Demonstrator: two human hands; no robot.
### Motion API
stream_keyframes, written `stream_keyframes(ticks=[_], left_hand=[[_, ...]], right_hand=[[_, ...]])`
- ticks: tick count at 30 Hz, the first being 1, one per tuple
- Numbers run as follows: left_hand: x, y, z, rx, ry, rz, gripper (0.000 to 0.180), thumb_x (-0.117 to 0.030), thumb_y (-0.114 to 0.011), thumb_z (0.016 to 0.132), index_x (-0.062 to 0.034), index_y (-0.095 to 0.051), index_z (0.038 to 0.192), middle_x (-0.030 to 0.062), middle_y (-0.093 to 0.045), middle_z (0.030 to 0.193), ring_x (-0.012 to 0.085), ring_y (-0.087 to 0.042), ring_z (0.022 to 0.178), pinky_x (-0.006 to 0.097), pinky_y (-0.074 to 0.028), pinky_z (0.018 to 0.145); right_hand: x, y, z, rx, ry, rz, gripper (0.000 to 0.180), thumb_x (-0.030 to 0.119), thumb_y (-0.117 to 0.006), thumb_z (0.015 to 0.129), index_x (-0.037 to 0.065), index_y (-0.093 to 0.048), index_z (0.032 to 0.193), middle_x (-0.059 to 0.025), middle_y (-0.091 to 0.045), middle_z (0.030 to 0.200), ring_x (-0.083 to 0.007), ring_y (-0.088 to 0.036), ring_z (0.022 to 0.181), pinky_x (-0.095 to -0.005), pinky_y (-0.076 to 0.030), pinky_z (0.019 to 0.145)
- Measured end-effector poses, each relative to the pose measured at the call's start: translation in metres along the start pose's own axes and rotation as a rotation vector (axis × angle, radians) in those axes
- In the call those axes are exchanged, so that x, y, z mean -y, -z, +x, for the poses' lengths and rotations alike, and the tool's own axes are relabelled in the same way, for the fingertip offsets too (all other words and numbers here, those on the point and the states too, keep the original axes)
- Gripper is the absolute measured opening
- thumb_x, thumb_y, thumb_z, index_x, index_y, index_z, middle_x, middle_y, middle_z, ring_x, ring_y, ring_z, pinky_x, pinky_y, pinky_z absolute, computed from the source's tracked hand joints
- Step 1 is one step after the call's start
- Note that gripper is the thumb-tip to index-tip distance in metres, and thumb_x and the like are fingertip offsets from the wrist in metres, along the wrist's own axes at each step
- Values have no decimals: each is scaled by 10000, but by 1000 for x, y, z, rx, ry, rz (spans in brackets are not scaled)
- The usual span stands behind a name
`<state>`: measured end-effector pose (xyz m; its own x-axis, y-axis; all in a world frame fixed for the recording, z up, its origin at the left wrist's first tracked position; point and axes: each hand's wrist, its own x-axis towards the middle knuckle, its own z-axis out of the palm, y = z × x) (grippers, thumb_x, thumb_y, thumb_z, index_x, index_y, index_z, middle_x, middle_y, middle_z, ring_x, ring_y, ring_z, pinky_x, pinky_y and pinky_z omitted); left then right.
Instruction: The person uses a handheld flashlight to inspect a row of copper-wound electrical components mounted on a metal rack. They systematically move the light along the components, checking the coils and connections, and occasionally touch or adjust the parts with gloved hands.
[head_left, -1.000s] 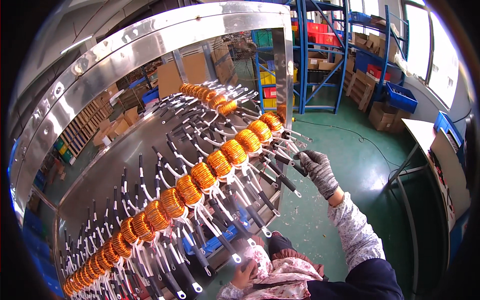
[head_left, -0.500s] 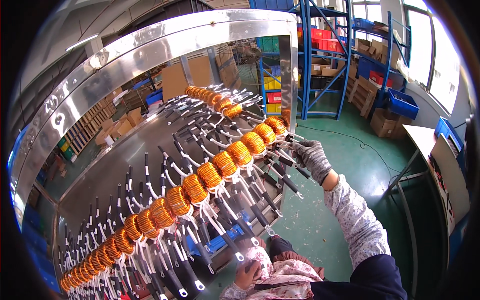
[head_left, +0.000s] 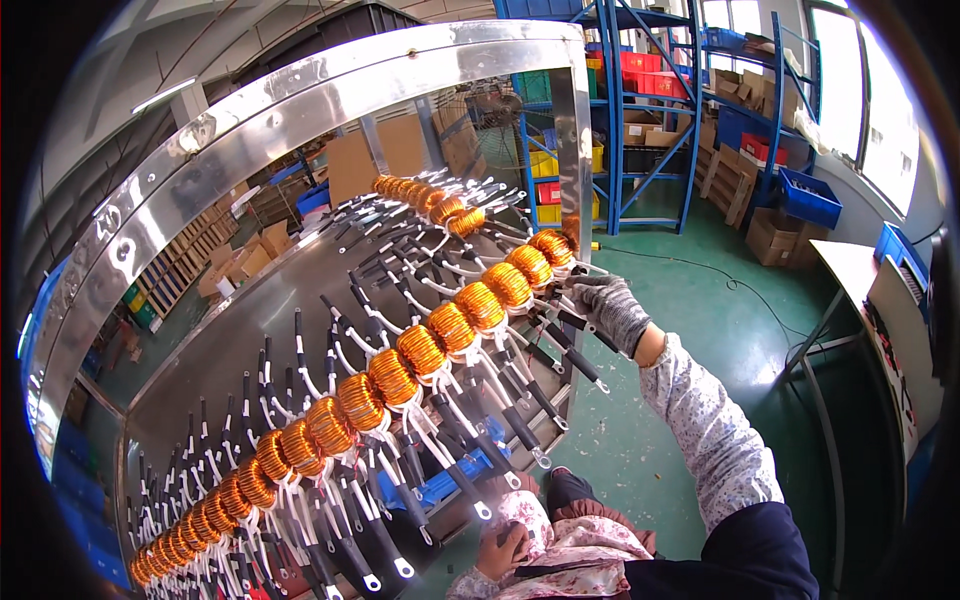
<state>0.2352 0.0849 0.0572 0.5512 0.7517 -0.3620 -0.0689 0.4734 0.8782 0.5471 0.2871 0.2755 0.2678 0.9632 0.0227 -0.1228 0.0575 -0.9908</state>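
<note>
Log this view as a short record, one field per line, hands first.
Right hand: grey-gloved right hand, fingertips at the wires by the long row's upper-right end; exact grip unclear
Left hand: left hand, low, close to the body; whether it holds anything is unclear
Main row: long row of copper-coloured coils, running lower left to upper right
Second row: shorter row of coils, behind
Wires: white, many black-sleeved, some ring-ended
Surround: shiny metal frame
Background: blue shelves, green floor

Coils lie in rows on the rack, shelving behind, table right
</note>
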Motion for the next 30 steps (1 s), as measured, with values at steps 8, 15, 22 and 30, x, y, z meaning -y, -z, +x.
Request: stream_keyframes(ticks=[8, 15, 22, 30], left_hand=[[-1, 0, -3, 3, 18, 50, 388, -395, -448, 929, -47, -505, 765, -2, -435, 543, 58, -341, 395, 198, -254, 367], [8, 8, -5, 6, 87, -29, 371, -391, -460, 924, -55, -488, 768, -12, -398, 529, 47, -315, 388, 204, -227, 353], [-4, -6, 0, 12, 45, 8, 381, -407, -451, 924, -64, -489, 763, -16, -405, 547, 46, -323, 399, 201, -229, 358], [1, 3, -8, -30, 70, 29, 385, -417, -449, 923, -66, -494, 772, -14, -422, 556, 44, -324, 403, 196, -231, 360]], right_hand=[[-43, 28, 11, -98, 93, -190, 278, 192, -534, 871, 2, -611, 1058, -37, -601, 758, -122, -508, 605, -248, -413, 551], [-42, 34, 6, -90, 90, -539, 416, 391, -448, 904, 30, -602, 1044, -124, -646, 803, -265, -592, 719, -348, -451, 699], [-41, 26, 13, -89, 179, -328, 272, 243, -524, 887, -5, -635, 905, -102, -625, 705, -148, -555, 599, -317, -462, 594], [-13, 8, -17, -91, 199, -545, 255, 221, -556, 845, -5, -650, 773, -99, -590, 562, -181, -554, 473, -307, -439, 487]])
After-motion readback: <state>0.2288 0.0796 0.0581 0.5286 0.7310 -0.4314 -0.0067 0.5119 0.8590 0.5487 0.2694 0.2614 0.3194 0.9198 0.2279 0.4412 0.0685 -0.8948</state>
